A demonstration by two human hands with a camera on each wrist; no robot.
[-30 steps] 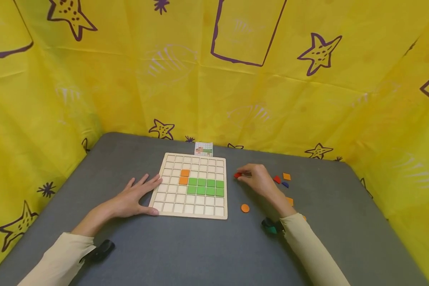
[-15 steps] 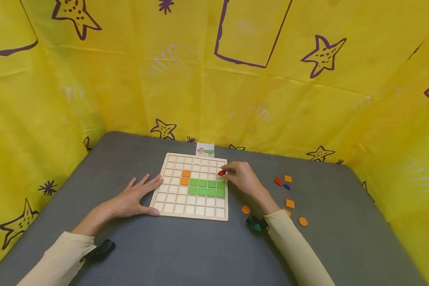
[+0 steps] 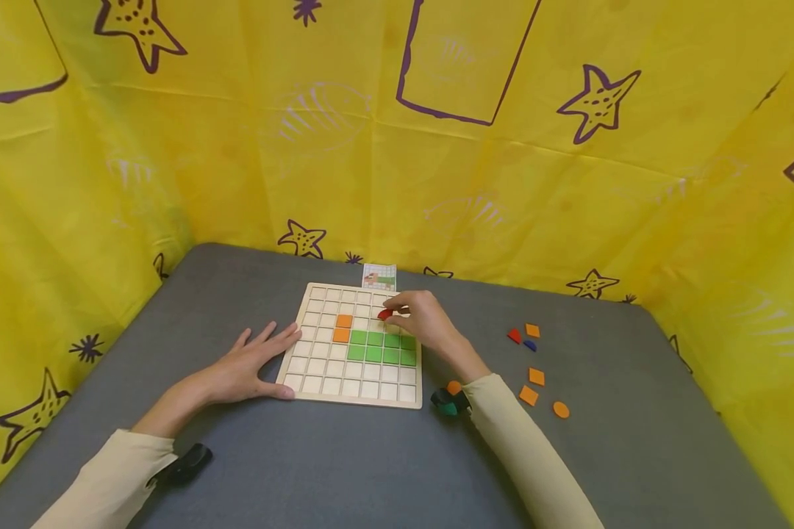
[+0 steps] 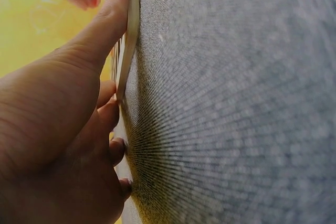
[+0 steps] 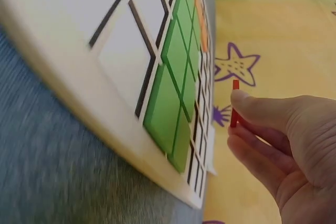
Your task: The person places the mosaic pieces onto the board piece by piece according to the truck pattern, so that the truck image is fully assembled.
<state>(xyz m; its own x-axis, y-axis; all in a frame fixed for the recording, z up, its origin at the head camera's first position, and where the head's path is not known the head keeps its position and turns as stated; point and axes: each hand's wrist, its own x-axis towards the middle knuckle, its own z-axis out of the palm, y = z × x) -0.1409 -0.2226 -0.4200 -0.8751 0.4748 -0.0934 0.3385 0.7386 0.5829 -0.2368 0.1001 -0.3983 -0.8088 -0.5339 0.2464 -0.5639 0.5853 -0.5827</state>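
A pale gridded board lies on the table, holding two orange squares and a block of several green squares. My left hand rests with spread fingers at the board's left edge; in the left wrist view the thumb of this hand touches the board's rim. Above the board's upper right part, my right hand pinches a red piece. The right wrist view shows that red piece edge-on between thumb and fingers of the hand, clear of the board.
A small picture card lies behind the board. To the right are a red piece, a blue piece, several orange squares and an orange disc. Another orange disc is partly behind the right wrist's strap. Yellow cloth surrounds the table.
My right hand has moved left from beside the board to over its squares, carrying the red piece. The left hand has stayed at the board's edge.
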